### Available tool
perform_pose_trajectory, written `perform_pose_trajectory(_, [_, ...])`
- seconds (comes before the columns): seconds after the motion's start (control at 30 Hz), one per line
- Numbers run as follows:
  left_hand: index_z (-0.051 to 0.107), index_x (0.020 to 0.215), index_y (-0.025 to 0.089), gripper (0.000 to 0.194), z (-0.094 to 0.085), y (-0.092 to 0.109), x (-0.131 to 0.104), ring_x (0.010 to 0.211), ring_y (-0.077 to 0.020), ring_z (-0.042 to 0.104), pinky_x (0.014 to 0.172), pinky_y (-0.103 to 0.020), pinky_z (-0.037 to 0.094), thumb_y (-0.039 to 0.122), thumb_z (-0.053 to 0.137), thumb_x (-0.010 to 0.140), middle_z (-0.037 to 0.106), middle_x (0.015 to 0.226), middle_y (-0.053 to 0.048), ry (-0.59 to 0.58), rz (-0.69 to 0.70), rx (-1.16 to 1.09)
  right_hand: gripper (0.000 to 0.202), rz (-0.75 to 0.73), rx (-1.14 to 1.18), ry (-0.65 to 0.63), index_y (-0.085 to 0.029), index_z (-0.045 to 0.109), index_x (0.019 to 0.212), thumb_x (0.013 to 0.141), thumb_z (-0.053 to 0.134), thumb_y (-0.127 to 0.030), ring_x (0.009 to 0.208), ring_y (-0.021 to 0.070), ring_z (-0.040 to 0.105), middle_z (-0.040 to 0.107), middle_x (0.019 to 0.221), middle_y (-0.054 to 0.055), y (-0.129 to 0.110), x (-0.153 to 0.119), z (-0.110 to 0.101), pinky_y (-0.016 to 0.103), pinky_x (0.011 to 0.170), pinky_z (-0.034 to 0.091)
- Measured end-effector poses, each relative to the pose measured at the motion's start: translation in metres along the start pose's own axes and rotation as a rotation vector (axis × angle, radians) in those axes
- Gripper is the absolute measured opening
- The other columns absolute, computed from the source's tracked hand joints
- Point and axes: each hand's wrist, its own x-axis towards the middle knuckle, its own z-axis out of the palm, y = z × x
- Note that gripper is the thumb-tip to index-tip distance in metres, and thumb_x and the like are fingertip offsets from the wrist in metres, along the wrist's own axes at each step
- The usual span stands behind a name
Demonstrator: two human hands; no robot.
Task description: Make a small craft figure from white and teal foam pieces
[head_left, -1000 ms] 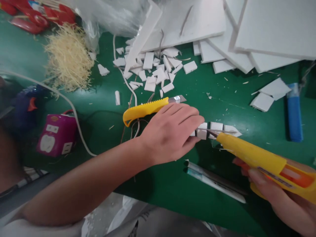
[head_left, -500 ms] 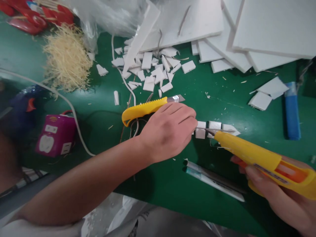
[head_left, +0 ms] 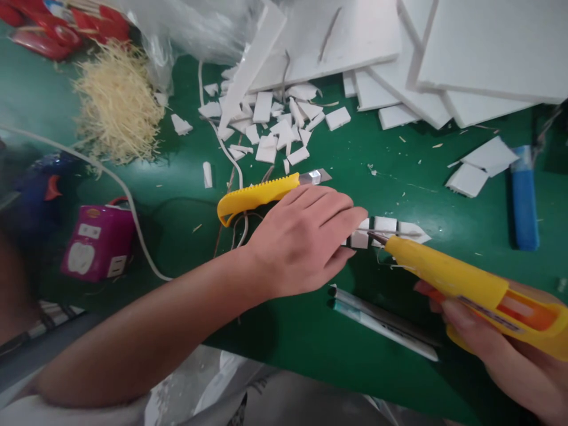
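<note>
My right hand (head_left: 492,349) is wrapped round a yellow glue gun (head_left: 448,266), whose metal tip touches or nearly touches a row of small white foam pieces (head_left: 385,226). A thin stick runs along the row, and its right end piece is pointed. My left hand (head_left: 306,239) lies over the left end of that row, thumb and index finger apart around it; whether it pinches a piece is hidden. Just beyond this hand lies a yellow utility knife (head_left: 257,194) with its blade out. Nearer to me, a pen-like white and green stick (head_left: 386,325) rests on the green table (head_left: 302,337).
White foam scraps (head_left: 275,130) and large foam sheets (head_left: 492,47) lie at the back. Leftward are a pile of thin sticks (head_left: 118,106), a purple power adapter (head_left: 100,242) and a white cable (head_left: 137,219). A blue object (head_left: 524,201) lies right.
The index finger and thumb of my left hand have spread apart, the finger reaching right along the foam row. My right hand and the glue gun have barely moved.
</note>
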Motion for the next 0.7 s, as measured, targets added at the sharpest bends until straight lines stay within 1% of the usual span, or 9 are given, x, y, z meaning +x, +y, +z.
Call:
perform_pose_trajectory(0.07, [0.068,0.110,0.013,0.019,-0.001,0.000,0.000,0.105,-0.0240,0.066,0.098,-0.040,0.052,0.022,0.057,0.097,0.073,0.110,-0.009,0.015,-0.032,-0.008,0.017,-0.065,0.057,-0.031,-0.030,0.073,0.090,0.092,0.056,-0.031,0.067,0.0219,0.077,0.079,0.083,0.001,0.001,0.000,0.000,0.026,0.056,0.063])
perform_pose_trajectory(0.1, [0.069,0.104,0.014,0.016,-0.001,-0.001,0.000,0.103,-0.0235,0.066,0.097,-0.039,0.053,0.021,0.057,0.097,0.074,0.108,-0.009,0.021,-0.044,-0.010,0.016,-0.072,0.069,-0.035,-0.030,0.072,0.091,0.092,0.056,-0.030,0.067,0.0218,0.077,0.079,0.083,0.001,0.001,0.000,0.000,0.026,0.056,0.063])
perform_pose_trajectory(0.2, [0.070,0.095,0.015,0.019,0.001,-0.002,0.001,0.097,-0.0217,0.066,0.093,-0.038,0.053,0.018,0.052,0.099,0.075,0.104,-0.008,0.023,-0.061,-0.015,0.017,-0.072,0.065,-0.042,-0.029,0.072,0.090,0.093,0.056,-0.033,0.068,0.0221,0.076,0.079,0.084,0.001,-0.001,0.000,0.000,0.027,0.057,0.063])
perform_pose_trajectory(0.3, [0.070,0.092,0.016,0.021,0.004,-0.003,0.001,0.095,-0.0206,0.066,0.091,-0.037,0.053,0.018,0.051,0.101,0.074,0.103,-0.007,0.016,-0.061,-0.018,0.021,-0.070,0.048,-0.043,-0.028,0.071,0.082,0.094,0.055,-0.034,0.064,0.0209,0.075,0.077,0.080,0.002,-0.004,0.002,-0.001,0.026,0.053,0.059])
perform_pose_trajectory(0.4, [0.070,0.091,0.016,0.021,0.006,-0.003,0.001,0.096,-0.0201,0.066,0.092,-0.036,0.053,0.017,0.052,0.101,0.074,0.102,-0.006,0.021,-0.043,0.006,0.026,-0.089,0.030,-0.062,-0.027,0.065,0.072,0.094,0.055,-0.035,0.060,0.0196,0.073,0.076,0.074,0.002,-0.006,0.002,-0.001,0.025,0.046,0.054])
perform_pose_trajectory(0.53, [0.070,0.091,0.016,0.021,0.006,-0.003,0.001,0.100,-0.0192,0.065,0.095,-0.034,0.051,0.016,0.052,0.103,0.074,0.104,-0.005,0.031,-0.007,0.049,0.028,-0.076,0.020,-0.057,-0.028,0.058,0.067,0.094,0.054,-0.036,0.056,0.0201,0.070,0.072,0.069,0.002,-0.007,0.002,0.001,0.027,0.043,0.052])
perform_pose_trajectory(0.63, [0.069,0.092,0.016,0.021,0.006,-0.002,0.001,0.100,-0.0189,0.064,0.096,-0.033,0.051,0.015,0.051,0.103,0.074,0.105,-0.005,0.043,0.004,0.052,0.030,-0.054,0.038,-0.055,-0.028,0.055,0.065,0.093,0.055,-0.037,0.049,0.0182,0.064,0.065,0.059,0.001,-0.011,0.002,0.005,0.027,0.042,0.049])
perform_pose_trajectory(0.7, [0.069,0.092,0.015,0.021,0.006,-0.002,0.001,0.100,-0.0189,0.065,0.096,-0.033,0.051,0.014,0.052,0.103,0.074,0.105,-0.005,0.055,0.003,0.047,0.035,0.004,0.009,-0.017,-0.028,0.052,0.062,0.093,0.052,-0.044,0.044,0.0156,0.057,0.059,0.054,0.000,-0.016,0.002,0.008,0.027,0.042,0.047])
